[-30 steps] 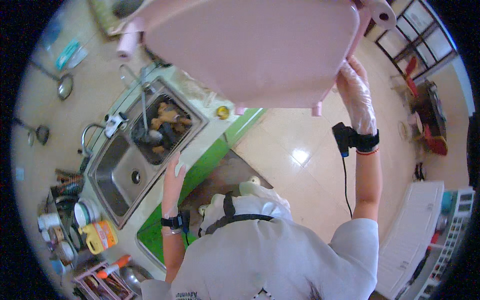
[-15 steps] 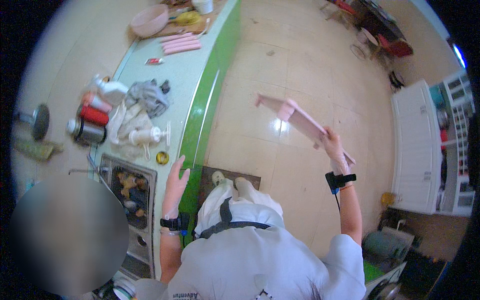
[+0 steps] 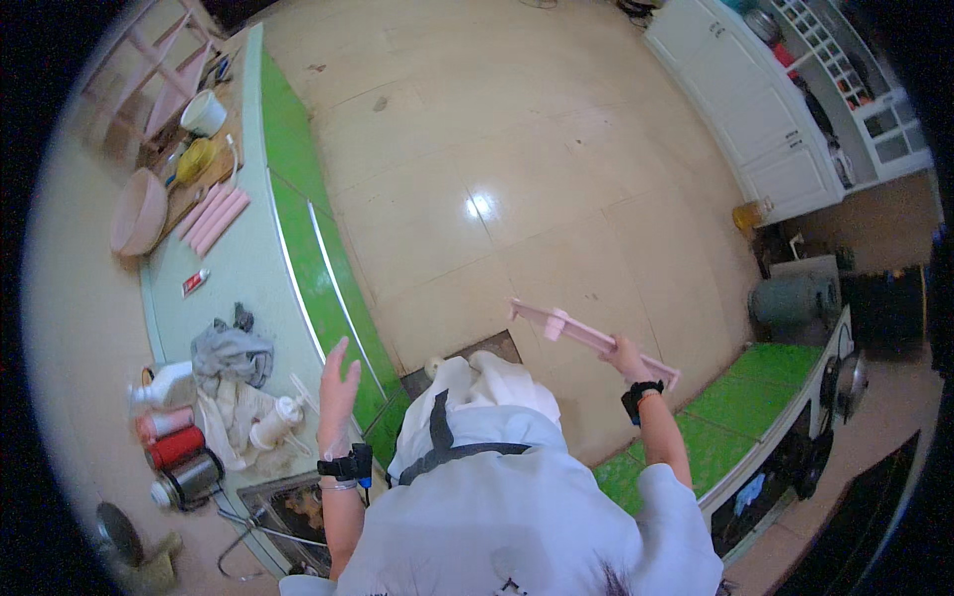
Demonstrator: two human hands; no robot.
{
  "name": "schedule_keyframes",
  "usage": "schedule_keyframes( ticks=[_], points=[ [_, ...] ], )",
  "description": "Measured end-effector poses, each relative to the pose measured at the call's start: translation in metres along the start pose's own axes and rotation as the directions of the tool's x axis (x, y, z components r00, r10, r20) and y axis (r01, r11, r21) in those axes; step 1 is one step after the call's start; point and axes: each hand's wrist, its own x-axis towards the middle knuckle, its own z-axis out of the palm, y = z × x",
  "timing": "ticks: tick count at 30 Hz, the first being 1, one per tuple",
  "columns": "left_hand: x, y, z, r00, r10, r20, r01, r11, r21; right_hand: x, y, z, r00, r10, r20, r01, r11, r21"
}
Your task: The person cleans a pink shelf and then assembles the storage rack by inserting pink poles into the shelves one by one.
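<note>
The left forearm is extending straight forward beside the counter (image 3: 253,298), with the left hand (image 3: 339,402) pointing its fingers ahead; that grip is standing loosely spread and is holding nothing. The right forearm is slanting forward and inward, and the right hand (image 3: 626,359) is clasping one pink panel (image 3: 586,334) by its long edge, toward its right end. The fingers are wrapping around the edge in a firm-looking grip, the thumb not showing clearly.

The panel is hanging in the air over the floor tiles, ahead of the body and slightly to its right. It is showing nearly edge-on, its long axis running crosswise: the left end is pointing forward-left, the right end back toward the person.

On the counter, one sink (image 3: 288,517) is lying nearest. Beyond it, one cream pump bottle (image 3: 273,425) is standing or leaning, and one red container (image 3: 175,449) is lying by the wall. One grey cloth (image 3: 234,356) is lying crumpled past them, then one small tube (image 3: 195,283). Farther off, at least three pink rods (image 3: 216,221) are lying side by side. One pink bowl (image 3: 139,212), one white tub (image 3: 204,113) and one pink rack (image 3: 164,74) are occupying the far end.
</note>
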Motion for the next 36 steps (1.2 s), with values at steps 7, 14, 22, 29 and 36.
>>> schedule_keyframes(
  ticks=[7, 14, 22, 29, 36],
  points=[
    [0.028, -0.018, -0.005, 0.995, 0.072, 0.074, -0.081, 0.989, 0.120, -0.068, 0.019, 0.044, 0.923, 0.384, 0.015, -0.374, 0.887, 0.271],
    [0.049, -0.029, -0.004, 0.998, 0.015, 0.066, -0.025, 0.987, 0.157, -0.041, 0.017, 0.024, 0.926, 0.376, -0.042, -0.341, 0.877, 0.339],
    [0.086, -0.017, 0.007, 0.963, 0.006, -0.270, 0.087, 0.939, 0.333, 0.155, -0.008, 0.017, 0.958, 0.280, 0.059, -0.261, 0.769, 0.583],
    [0.095, 0.015, 0.021, 0.917, -0.086, -0.388, 0.170, 0.967, 0.188, 0.349, -0.149, -0.001, 0.961, -0.277, -0.008, 0.244, 0.835, 0.493],
    [0.075, 0.021, 0.028, 0.782, -0.244, -0.573, 0.292, 0.956, -0.007, 0.310, -0.446, -0.069, 0.176, -0.984, -0.035, 0.952, 0.179, -0.249]
  ],
)
